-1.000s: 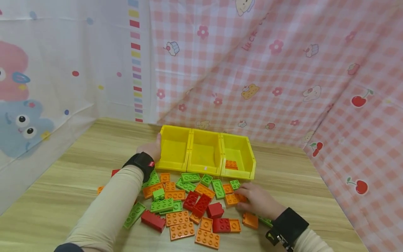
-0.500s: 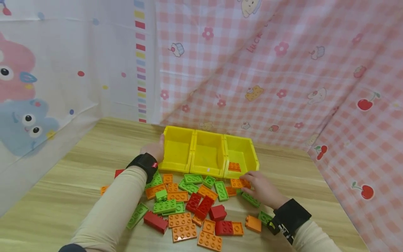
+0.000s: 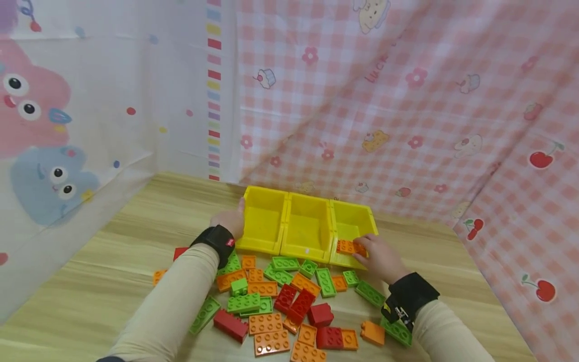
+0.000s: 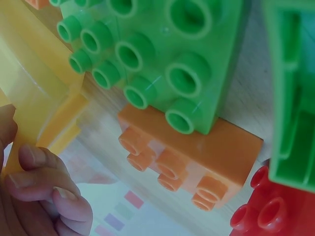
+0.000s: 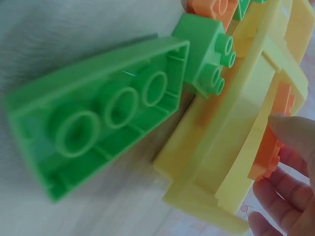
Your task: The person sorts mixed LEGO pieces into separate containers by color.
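Note:
My right hand [image 3: 382, 259] is at the front of the right compartment of a yellow three-part storage bin [image 3: 307, 257]. Between thumb and fingers it pinches an orange toy building brick [image 5: 269, 147], just inside the front wall. Another orange brick [image 3: 345, 246] lies in that compartment; the two overlap in the head view. At the bin's far left side, my left hand [image 3: 229, 222] grips the outer wall, thumb up along it and fingers curled in the left wrist view. Near the left hand are a green studded brick [image 4: 147, 54] and an orange brick [image 4: 197, 147].
Loose green, orange and red bricks [image 3: 302, 304] spread over the wooden table [image 3: 452, 301] in front of the bin. A long green brick [image 5: 98, 113] lies under the right wrist. Patterned cloth [image 3: 362, 100] hangs behind and at both sides.
My right hand has picked up the orange brick from the pile's right side and carried it up into the right compartment. My left hand stays on the bin. The head view has shifted slightly.

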A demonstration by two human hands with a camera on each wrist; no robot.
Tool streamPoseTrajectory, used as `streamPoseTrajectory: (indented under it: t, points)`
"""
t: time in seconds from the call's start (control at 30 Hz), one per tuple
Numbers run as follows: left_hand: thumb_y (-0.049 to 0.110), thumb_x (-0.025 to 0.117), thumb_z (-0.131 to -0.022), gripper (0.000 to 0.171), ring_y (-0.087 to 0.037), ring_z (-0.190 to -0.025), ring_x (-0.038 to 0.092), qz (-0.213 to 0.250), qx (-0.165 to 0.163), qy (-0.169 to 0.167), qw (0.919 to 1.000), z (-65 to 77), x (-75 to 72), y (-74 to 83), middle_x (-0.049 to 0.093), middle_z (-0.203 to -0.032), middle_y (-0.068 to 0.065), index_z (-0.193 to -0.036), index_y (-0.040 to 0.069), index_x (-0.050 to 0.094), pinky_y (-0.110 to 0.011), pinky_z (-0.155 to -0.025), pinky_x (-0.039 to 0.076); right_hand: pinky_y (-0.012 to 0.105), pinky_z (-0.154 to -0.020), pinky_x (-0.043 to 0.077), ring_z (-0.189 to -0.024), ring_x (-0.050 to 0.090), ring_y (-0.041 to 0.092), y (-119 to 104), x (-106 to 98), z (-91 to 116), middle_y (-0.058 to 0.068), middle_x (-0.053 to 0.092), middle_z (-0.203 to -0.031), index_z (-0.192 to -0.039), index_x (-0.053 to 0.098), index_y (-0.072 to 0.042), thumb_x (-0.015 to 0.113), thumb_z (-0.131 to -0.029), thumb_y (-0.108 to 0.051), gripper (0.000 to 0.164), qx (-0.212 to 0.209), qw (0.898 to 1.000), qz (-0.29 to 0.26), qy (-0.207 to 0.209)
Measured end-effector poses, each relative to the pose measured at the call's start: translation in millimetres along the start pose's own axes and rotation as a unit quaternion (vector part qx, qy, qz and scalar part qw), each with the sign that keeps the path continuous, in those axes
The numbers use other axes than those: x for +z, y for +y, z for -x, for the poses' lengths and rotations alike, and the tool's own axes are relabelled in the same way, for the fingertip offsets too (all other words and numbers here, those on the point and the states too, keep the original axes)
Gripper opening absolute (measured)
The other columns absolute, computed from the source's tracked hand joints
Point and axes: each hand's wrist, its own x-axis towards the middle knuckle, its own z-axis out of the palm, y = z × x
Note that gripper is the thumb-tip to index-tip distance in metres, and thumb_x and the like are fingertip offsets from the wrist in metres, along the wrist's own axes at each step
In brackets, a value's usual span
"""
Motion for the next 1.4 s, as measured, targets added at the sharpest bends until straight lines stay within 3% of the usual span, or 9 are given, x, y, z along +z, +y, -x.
streamPoseTrajectory:
  t: [0.27, 0.43, 0.73, 1.1, 1.3, 1.4]
  points:
    - [0.011, 0.047, -0.095, 0.066, -0.020, -0.046, 0.041, 0.000, -0.001, 0.014, 0.9999, 0.0, 5.1, 1.8, 0.047, -0.054, -0.006, -0.150, 0.008, 0.011, -0.034, -0.047, 0.038, 0.041, -0.074, 0.049, -0.078, 0.056, 0.025, 3.3, 7.7, -23.5, 0.009, 0.059, -0.088, -0.100, 0.067, -0.001, 0.077, -0.076, -0.019, 0.031, 0.020, 0.999, 0.047, -0.007]
    - [0.011, 0.047, -0.094, 0.067, -0.021, -0.048, 0.047, 0.007, -0.012, -0.003, 0.9999, 0.2, 3.4, 5.4, 0.050, -0.056, -0.007, -0.150, 0.008, 0.010, -0.036, -0.049, 0.041, 0.042, -0.073, 0.049, -0.075, 0.056, 0.026, 4.6, 13.8, -33.1, 0.011, 0.059, -0.086, -0.100, 0.067, 0.000, 0.077, -0.076, -0.018, 0.031, 0.039, 0.997, 0.067, 0.000]
    - [0.012, 0.046, -0.096, 0.065, -0.021, -0.050, 0.048, 0.004, -0.020, -0.010, 0.9998, 4.8, -4.2, 4.5, 0.052, -0.057, -0.006, -0.150, 0.009, 0.010, -0.035, -0.052, 0.043, 0.050, -0.081, 0.043, -0.083, 0.057, 0.031, 5.5, 21.2, -52.5, 0.012, 0.059, -0.089, -0.104, 0.066, -0.001, 0.072, -0.081, -0.018, 0.029, 0.073, 0.993, 0.078, -0.040]
    - [0.012, 0.049, -0.095, 0.067, -0.018, -0.046, 0.040, 0.007, -0.006, 0.013, 0.9999, 6.8, -1.4, 0.5, 0.046, -0.054, -0.003, -0.150, 0.009, 0.011, -0.033, -0.047, 0.036, 0.047, -0.074, 0.046, -0.073, 0.058, 0.030, -2.9, 33.3, -61.3, 0.011, 0.060, -0.078, -0.093, 0.069, -0.003, 0.071, -0.079, -0.010, 0.016, 0.043, 0.992, 0.117, -0.003]
    - [0.012, 0.046, -0.096, 0.062, -0.017, -0.044, 0.038, 0.001, 0.000, 0.024, 0.9997, 5.2, 1.5, 1.3, 0.043, -0.051, -0.002, -0.150, 0.008, 0.015, -0.032, -0.045, 0.033, 0.051, -0.081, 0.043, -0.076, 0.059, 0.031, -12.7, 21.2, -59.3, 0.012, 0.062, -0.082, -0.098, 0.069, -0.004, 0.063, -0.088, -0.014, 0.015, 0.067, 0.990, 0.112, -0.060]
    - [0.011, 0.046, -0.096, 0.063, -0.016, -0.043, 0.036, 0.000, 0.001, 0.021, 0.9998, 5.4, 1.3, 2.6, 0.042, -0.051, -0.002, -0.150, 0.008, 0.014, -0.031, -0.045, 0.032, 0.052, -0.086, 0.040, -0.088, 0.060, 0.030, 0.7, 35.0, -60.7, 0.012, 0.064, -0.094, -0.109, 0.067, -0.009, 0.052, -0.096, -0.014, 0.021, 0.060, 0.991, 0.103, -0.065]
